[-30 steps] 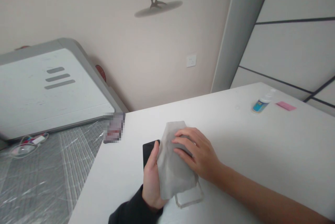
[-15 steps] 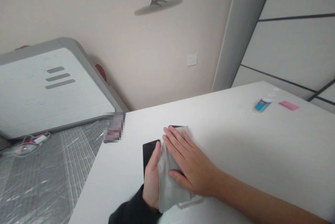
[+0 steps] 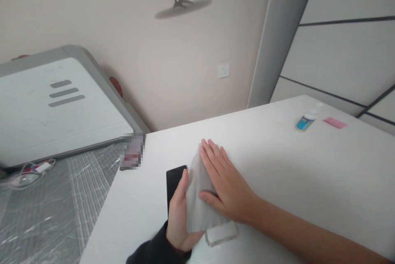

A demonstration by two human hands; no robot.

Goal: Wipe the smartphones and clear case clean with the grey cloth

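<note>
A black phone (image 3: 173, 179) lies on the white table (image 3: 308, 173), mostly covered by a grey cloth (image 3: 194, 198). My left hand (image 3: 180, 214), in a dark sleeve, grips the phone's left edge with the thumb up along it. My right hand (image 3: 224, 185) lies flat on the cloth, fingers stretched out together, pressing it onto the phone. A clear phone case (image 3: 221, 233) sticks out from under the cloth beside my right wrist.
A small spray bottle (image 3: 306, 119) with a blue label and a pink slip (image 3: 335, 122) lie at the table's far right. A blurred small object (image 3: 132, 151) sits at the table's left corner. A plastic-wrapped mattress (image 3: 46, 206) and a white-and-grey board (image 3: 61, 103) are at left.
My right hand went from curled fingers on the cloth to flat and slid away from me over the phone, dragging the cloth along. My left hand kept its hold.
</note>
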